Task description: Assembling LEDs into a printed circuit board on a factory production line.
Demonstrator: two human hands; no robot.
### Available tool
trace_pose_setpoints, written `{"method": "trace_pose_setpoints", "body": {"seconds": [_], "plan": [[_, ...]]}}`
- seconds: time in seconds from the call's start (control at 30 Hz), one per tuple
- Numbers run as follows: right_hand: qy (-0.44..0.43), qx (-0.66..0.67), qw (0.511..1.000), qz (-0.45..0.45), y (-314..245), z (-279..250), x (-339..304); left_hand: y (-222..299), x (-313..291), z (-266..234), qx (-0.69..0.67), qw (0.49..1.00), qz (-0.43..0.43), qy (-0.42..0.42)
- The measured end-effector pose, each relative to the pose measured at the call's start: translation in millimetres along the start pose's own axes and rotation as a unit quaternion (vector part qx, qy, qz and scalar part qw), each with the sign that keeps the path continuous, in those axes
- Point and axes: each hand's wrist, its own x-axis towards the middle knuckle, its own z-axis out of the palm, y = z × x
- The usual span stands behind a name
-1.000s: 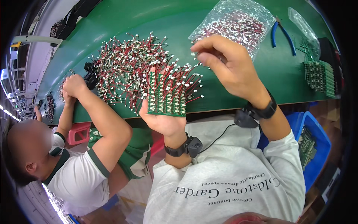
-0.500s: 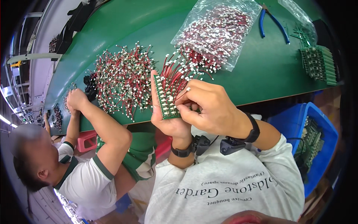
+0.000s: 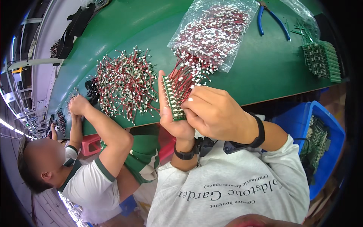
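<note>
A green circuit board panel [image 3: 174,104] rests tilted in my left hand [image 3: 174,128], whose fingers lie behind it and whose thumb side runs along its edge. Rows of small pale parts cover the panel. Many red wires [image 3: 184,80] with white plug ends fan out from its far right side. My right hand [image 3: 225,113] is closed in a pinch at the panel's right edge, on a red wire lead; its white plug [image 3: 190,99] shows above the fingers. The pinched fingertips partly hide the wire and where it meets the board.
A clear plastic bag [image 3: 215,32] of red wire leads spills toward the panel. Left of it lies a heap of wired small boards [image 3: 124,85]. Blue-handled cutters [image 3: 261,20], stacked green panels [image 3: 319,62] and a blue bin [image 3: 329,172] are rightward. A co-worker [image 3: 89,185] sits left.
The panel has tilted and shifted slightly right in my left hand, so its face shows narrower. My right hand has moved a little down and right, still pinching at the panel's edge.
</note>
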Motion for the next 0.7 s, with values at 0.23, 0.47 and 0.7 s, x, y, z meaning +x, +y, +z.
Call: {"method": "trace_pose_setpoints", "body": {"seconds": [0.23, 0.47, 0.7], "plan": [[-0.028, -0.067, 0.997, -0.02, -6.8, -8.7, -4.5, 0.8, -4.9, 6.1, 0.039, 0.999, -0.014, -0.033], [-0.004, -0.065, 0.998, -0.001, -7.1, -5.7, -8.0, 8.6, -7.4, 8.6, 0.056, 0.997, -0.017, -0.045], [-0.003, -0.046, 0.999, -0.019, -6.2, 0.9, -1.4, 9.8, -8.5, 2.2, 0.027, 0.997, -0.038, -0.069]]}}
